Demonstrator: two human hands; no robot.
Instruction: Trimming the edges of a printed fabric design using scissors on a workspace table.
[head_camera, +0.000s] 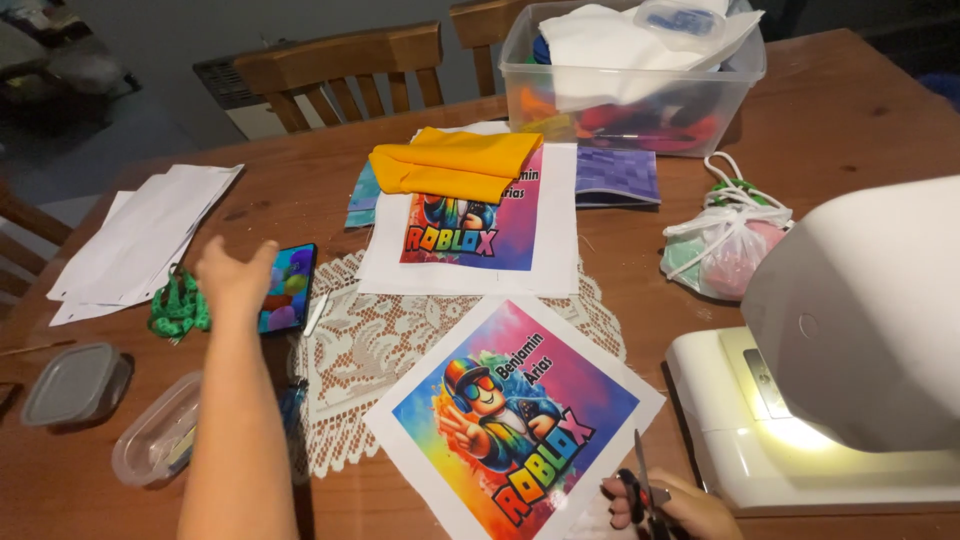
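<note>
Left hand is out across the bench, fingers loosely curled and holding nothing, hovering right at the edge of a smartphone with a colourful screen, and just to its left lies a coiled green cord; right hand sits low at the near edge, fingers closed through the handles of a pair of scissors, blades pointing up and away, right beside the corner of a colourful printed sheet that lies between the two hands on a white lace doily; beyond that, a second printed sheet with folded yellow fabric on top; right of the scissor hand, a white machine with its light on; further off, a clear plastic tub of fabric, a tied white bag, white papers past the left hand, and two small lidded containers near the left forearm
</note>
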